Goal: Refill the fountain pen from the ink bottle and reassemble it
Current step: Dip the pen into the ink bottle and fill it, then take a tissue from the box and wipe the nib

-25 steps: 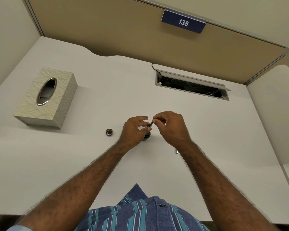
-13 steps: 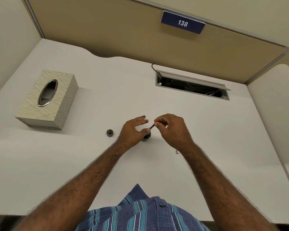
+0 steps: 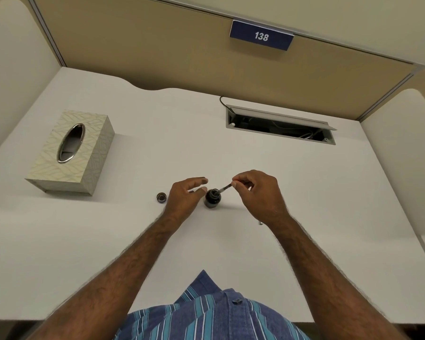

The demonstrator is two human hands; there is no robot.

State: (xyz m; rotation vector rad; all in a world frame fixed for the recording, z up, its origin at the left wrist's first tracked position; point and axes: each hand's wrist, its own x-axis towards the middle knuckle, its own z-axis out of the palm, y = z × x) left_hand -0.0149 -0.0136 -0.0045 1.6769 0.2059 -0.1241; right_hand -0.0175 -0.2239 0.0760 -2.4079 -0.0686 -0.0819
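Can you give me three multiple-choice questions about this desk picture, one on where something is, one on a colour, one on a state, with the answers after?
1. Where does the bottle cap lie?
A. Left of the left hand
B. On the tissue box
C. In the cable tray

2. What colour is the sign reading 138?
A. Red
B. Dark blue
C. Green

3. What state is the ink bottle in?
A. Capped
B. Tipped over
C. Open and upright, with the pen part angled into its mouth

Answers: 1 A, the cap sits on the desk just beyond the left hand's knuckles. 2 B, white digits on dark blue. 3 C, the right hand pinches the pen part, whose tip meets the uncapped neck.
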